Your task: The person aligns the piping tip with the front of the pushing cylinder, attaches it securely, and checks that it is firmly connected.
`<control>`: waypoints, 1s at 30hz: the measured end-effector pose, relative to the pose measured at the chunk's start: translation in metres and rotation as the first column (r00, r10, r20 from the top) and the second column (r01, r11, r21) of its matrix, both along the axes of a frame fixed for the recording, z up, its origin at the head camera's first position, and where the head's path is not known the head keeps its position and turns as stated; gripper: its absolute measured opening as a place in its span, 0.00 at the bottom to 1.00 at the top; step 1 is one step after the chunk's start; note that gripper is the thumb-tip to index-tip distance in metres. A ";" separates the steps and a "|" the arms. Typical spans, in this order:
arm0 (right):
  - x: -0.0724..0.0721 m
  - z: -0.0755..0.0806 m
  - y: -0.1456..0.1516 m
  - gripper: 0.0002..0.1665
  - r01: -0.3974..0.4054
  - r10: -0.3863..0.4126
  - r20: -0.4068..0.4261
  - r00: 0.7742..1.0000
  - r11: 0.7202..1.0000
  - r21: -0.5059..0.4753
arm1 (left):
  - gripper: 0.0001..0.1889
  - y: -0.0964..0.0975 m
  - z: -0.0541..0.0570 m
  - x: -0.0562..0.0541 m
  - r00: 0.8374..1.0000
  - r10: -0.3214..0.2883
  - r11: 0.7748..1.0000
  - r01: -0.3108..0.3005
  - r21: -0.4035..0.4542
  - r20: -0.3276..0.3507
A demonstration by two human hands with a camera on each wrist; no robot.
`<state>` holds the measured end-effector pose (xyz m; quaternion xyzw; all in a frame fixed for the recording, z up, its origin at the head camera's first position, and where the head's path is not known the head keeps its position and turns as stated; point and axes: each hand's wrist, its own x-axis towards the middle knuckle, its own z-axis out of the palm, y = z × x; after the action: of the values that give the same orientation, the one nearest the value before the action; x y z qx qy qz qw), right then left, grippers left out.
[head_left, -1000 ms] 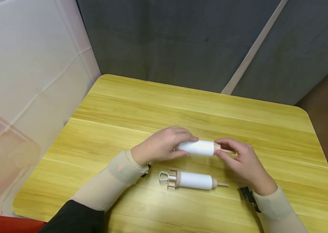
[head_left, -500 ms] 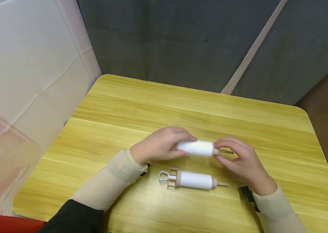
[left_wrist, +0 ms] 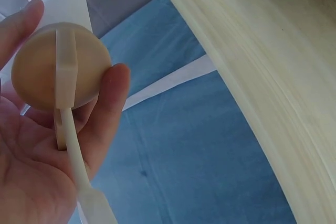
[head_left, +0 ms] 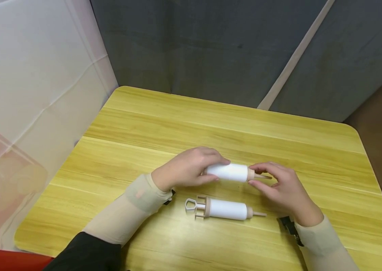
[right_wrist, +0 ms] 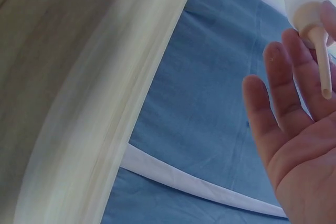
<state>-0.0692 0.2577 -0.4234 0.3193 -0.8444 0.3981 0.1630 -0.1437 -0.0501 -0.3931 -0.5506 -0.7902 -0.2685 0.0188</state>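
My left hand (head_left: 189, 168) grips the white barrel of a plastic syringe (head_left: 234, 172), thumb on the near side and fingers over the far side. My right hand (head_left: 284, 184) pinches the beige nozzle cap (head_left: 251, 174) at its right end, between thumb and forefinger. The thin nozzle (right_wrist: 324, 72) points past the right palm, whose other fingers stay extended in the right wrist view. In the left wrist view, the beige end cap (left_wrist: 37, 66) and the white plunger rod (left_wrist: 76, 153) lie over the left palm; the head view hides them.
A second, similar syringe (head_left: 228, 209) lies on the wooden table (head_left: 164, 241) just in front of the hands, its looped plunger handle to the left. A grey curtain (head_left: 194, 49) hangs behind the table, and a pale cloth (head_left: 42, 75) hangs at the left.
The held syringe has shifted slightly left. My right thumb and forefinger have moved a little about the nozzle cap. The left hand's grip and the second syringe look unchanged.
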 end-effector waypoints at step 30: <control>-0.006 -0.001 0.000 0.26 -0.086 0.079 -0.086 0.993 0.993 -0.082 | 0.23 0.000 -0.003 -0.001 1.000 -0.002 0.999 0.004 0.045 -0.026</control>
<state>-0.0749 0.2573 -0.4246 0.3628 -0.8053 0.4266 0.1947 -0.1451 -0.0506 -0.3963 -0.5547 -0.7829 -0.2789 0.0409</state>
